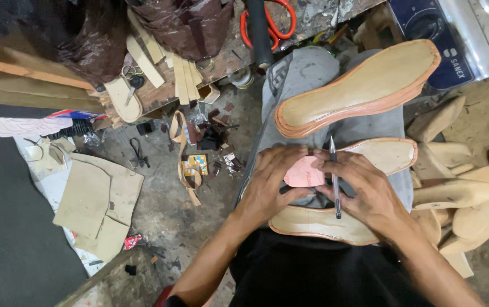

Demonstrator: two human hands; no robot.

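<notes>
step: we trace the pink template (pixel 303 172) on the shoe sole (pixel 335 224) across our lap.
left hand (pixel 270 185): flat grip pinning the template, at 9 o'clock.
right hand (pixel 366 190): grip closed on the pen (pixel 334 176), at 3 o'clock.
next: we judge steady pressure is needed.

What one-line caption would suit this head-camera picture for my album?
Left hand steadies a pink pattern piece on the lap while the right hand holds a pen, shoe soles around.

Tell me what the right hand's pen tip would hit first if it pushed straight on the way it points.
The pen in the right hand points up-frame; its tip would probably meet the large tan shoe sole on the knee first, though depth is unclear.
</notes>
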